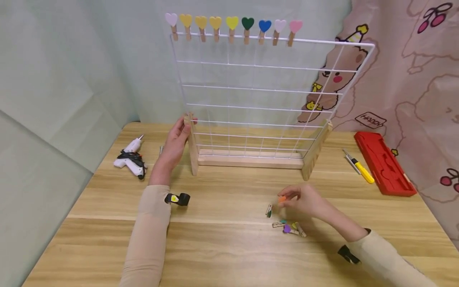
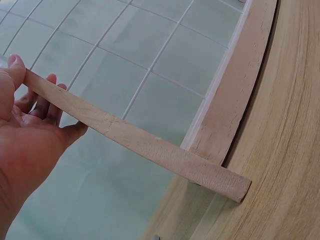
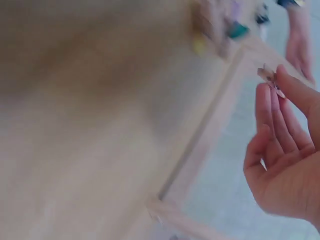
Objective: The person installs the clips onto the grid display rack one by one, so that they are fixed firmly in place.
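Note:
My left hand [image 1: 175,141] holds the top of the left wooden upright [image 1: 193,149] of a white wire grid rack [image 1: 254,108]. In the left wrist view, the thumb and fingers lie on either side of that upright [image 2: 135,142]. Over the table, right of centre, my right hand [image 1: 305,200] pinches a small wooden clothespin [image 3: 267,75] between thumb and fingers; its orange heart [image 1: 282,198] shows in the head view. Just beneath lie several loose clothespins, among them one with a purple heart [image 1: 287,229]. Heart clothespins in several colours, one blue [image 1: 265,26], stand clipped along the rack's top wire.
A white glue gun [image 1: 130,157] wrapped in its black cord lies at the left. Toward the right are a yellow-handled tool [image 1: 363,172] and a red tray [image 1: 383,165]. Behind the wooden table [image 1: 222,243] hang a pale cloth and a pink patterned one.

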{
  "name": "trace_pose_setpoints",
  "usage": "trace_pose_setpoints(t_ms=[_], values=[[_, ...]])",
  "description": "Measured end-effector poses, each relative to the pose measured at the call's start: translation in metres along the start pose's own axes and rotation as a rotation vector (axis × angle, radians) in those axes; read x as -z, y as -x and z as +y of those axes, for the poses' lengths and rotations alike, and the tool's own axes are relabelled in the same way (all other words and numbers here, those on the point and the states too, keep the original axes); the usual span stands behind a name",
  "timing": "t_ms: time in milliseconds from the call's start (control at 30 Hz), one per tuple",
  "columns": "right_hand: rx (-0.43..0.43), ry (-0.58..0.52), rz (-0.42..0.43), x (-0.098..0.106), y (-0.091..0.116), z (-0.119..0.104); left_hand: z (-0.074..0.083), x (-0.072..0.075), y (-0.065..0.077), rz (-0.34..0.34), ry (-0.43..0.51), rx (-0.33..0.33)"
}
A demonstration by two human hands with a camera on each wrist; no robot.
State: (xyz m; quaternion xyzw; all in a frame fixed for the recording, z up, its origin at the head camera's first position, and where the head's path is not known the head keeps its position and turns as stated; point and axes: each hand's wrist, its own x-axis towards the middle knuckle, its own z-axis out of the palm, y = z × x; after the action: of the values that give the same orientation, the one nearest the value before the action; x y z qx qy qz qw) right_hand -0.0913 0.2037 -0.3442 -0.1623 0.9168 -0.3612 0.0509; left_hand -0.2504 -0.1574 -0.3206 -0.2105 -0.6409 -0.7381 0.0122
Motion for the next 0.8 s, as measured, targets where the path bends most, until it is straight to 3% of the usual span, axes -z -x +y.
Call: trace_pose_setpoints(t_ms=[167, 333, 433, 600, 800], values=[[-0.124, -0.121, 0.196, 0.036, -0.003, -0.010, 0.002, 0.002, 0.001, 0.004, -0.013, -0.007], [-0.090, -0.160, 0.442, 0.077, -0.004, -0.025, 0.002, 0.001, 0.001, 0.009, -0.010, -0.005], [0.037, -0.341, 0.580, 0.099, -0.010, -0.038, 0.000, -0.001, 0.000, 0.004, -0.001, 0.000], [0.300, -0.669, 0.667, 0.129, -0.029, -0.069, -0.001, -0.002, 0.001, 0.001, -0.001, -0.008], [0.430, -0.806, 0.703, 0.163, -0.053, -0.112, 0.001, -0.001, 0.001, -0.003, -0.012, -0.015]])
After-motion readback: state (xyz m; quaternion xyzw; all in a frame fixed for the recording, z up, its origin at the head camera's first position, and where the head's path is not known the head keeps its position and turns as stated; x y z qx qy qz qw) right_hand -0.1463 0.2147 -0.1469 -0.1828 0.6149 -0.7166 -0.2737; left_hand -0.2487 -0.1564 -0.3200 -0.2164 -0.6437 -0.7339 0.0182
